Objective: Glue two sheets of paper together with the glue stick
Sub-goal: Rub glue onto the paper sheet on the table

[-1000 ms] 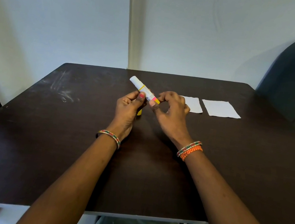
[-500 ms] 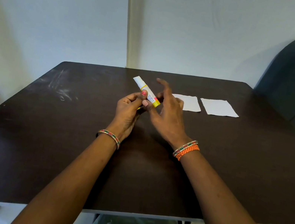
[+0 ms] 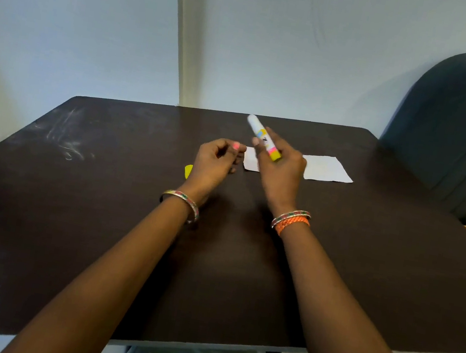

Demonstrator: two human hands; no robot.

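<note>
My right hand [image 3: 280, 169] grips the glue stick [image 3: 263, 136], a white tube with a yellow and pink end, tilted with its white tip pointing up and away over the table. Two white paper sheets lie side by side on the dark table: the left sheet [image 3: 250, 160] is partly hidden behind my right hand, the right sheet [image 3: 327, 169] lies in full view. My left hand [image 3: 217, 163] hovers just left of the glue stick, fingers loosely curled, holding nothing. A small yellow cap [image 3: 188, 171] rests on the table beside my left wrist, partly hidden.
The dark table [image 3: 65, 210] has whitish scuff marks [image 3: 67, 137] at its back left. A dark green upholstered chair [image 3: 464, 128] stands against the table's right side. A white wall runs behind the far edge.
The glue stick has passed from my left hand to my right hand, which carried it to the right over the left sheet. My left hand let go and drew back slightly.
</note>
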